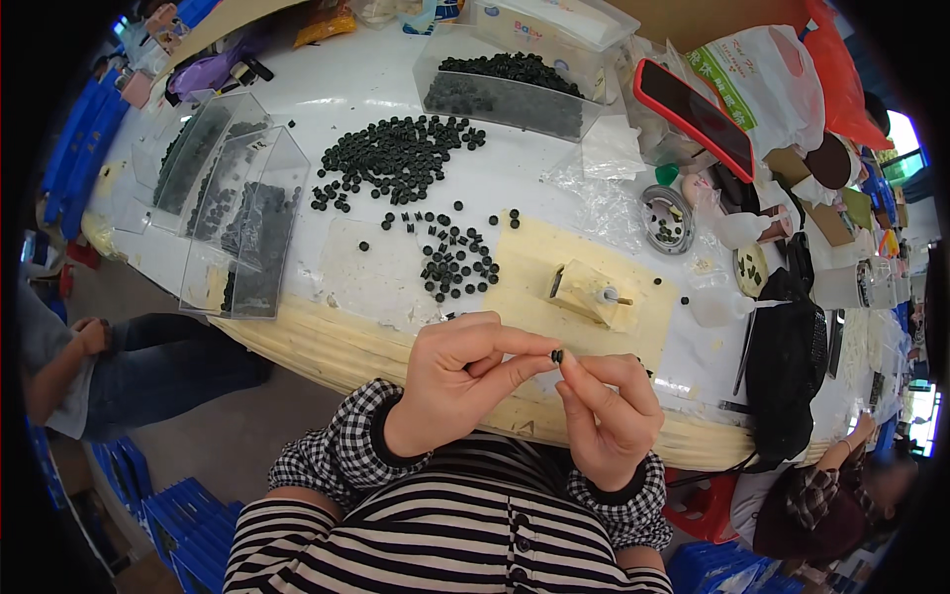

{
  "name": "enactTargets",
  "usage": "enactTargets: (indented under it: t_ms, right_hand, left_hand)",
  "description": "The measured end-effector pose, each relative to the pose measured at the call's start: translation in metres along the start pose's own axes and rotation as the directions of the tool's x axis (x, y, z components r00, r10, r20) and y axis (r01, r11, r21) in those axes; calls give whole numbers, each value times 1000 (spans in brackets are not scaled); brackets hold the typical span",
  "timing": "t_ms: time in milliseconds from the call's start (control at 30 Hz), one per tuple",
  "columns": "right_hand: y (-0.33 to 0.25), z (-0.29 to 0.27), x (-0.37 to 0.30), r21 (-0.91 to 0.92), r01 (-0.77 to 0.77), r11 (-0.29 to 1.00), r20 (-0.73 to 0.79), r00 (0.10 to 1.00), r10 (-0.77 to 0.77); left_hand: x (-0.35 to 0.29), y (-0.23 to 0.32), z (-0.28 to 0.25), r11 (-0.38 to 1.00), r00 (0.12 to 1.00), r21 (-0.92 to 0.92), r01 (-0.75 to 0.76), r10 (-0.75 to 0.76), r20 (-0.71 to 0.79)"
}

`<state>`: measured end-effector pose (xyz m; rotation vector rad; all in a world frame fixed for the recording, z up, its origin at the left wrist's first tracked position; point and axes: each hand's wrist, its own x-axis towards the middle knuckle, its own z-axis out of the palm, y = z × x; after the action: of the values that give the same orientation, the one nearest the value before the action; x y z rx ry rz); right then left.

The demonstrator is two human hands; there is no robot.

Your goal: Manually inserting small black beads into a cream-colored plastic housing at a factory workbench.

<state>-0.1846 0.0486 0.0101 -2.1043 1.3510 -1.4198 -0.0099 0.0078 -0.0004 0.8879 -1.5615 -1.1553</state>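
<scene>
A small black round part sits between the fingertips of both hands, close to the table's near edge. My left hand pinches it from the left with thumb and forefinger. From the right, my right hand meets it with thumb and forefinger closed. Just beyond the hands stands a cream block fixture with a metal pin pointing right. Loose black parts of the same look lie in a small group beyond my left hand, and a larger pile spreads farther back.
Clear plastic bins with black parts stand at the left, another bin at the back. A red-cased phone, a round tin, plastic bags and a black cloth bag crowd the right. People sit at both sides.
</scene>
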Motion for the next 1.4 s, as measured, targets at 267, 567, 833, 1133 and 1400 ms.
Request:
enactTargets:
  t_ms: [267,567,833,1133,1400]
  right_hand:
    - [1,0,0,12,18,1000,4,1000,-18]
    - [5,-1,0,25,31,999,39,999,-32]
    - [5,1,0,28,26,999,28,999,-26]
    - [2,0,0,-5,15,1000,2,1000,-15]
    - [0,1,1,-43,17,999,-37,999,-18]
  left_hand:
    - [0,-1,0,1000,1000,-22,-6,6,7]
    - [0,0,0,1000,1000,-27,11,-10,16]
    - [0,1,0,998,999,-44,35,-35,12]
    - [0,2,0,998,998,-41,46,-44,36]
    - [2,3,3,996,999,-79,37,-36,10]
